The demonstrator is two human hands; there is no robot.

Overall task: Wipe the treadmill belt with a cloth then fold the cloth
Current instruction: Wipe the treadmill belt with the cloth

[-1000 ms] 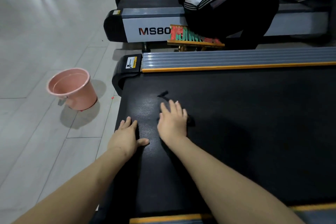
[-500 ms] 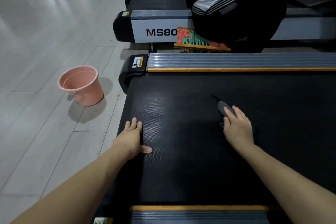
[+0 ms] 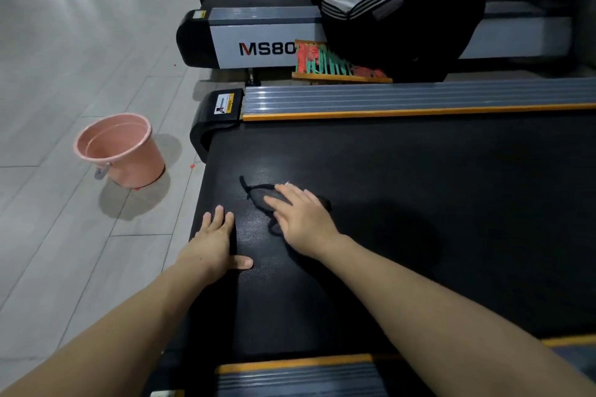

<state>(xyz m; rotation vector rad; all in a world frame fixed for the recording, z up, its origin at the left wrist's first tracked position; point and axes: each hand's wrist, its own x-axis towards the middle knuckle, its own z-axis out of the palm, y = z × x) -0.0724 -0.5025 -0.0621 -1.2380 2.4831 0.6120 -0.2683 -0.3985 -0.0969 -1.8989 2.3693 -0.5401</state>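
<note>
My right hand [image 3: 301, 219] lies flat on the dark cloth [image 3: 263, 198], fingers straight and spread, pressing it onto the treadmill belt [image 3: 419, 203]; nothing pinched or curled round; the cloth shows beyond my fingertips as a crumpled dark patch with a thin tail pointing away toward the far rail, and a bit of it pokes out on the right of my hand; it sits near the belt's left end, well short of the far edge. My left hand [image 3: 213, 246] is planted palm down on the belt's left edge, fingers straight, thumb stretched out to the right; it holds nothing; it is just beside the right hand, not touching it or the cloth. Far side rail [image 3: 419, 97] is ribbed grey with an orange strip along the belt; near rail [image 3: 296, 377] the same, at the bottom of view. On the tiled floor [image 3: 80, 42] to the left, a pink bucket [image 3: 121, 150] stands upright, apart from the treadmill. Behind: a second treadmill [image 3: 258, 39] marked MS80, a black bag [image 3: 396, 10] with white stripes on it, a red-and-green slatted thing [image 3: 332, 63] leaning below the bag.
</note>
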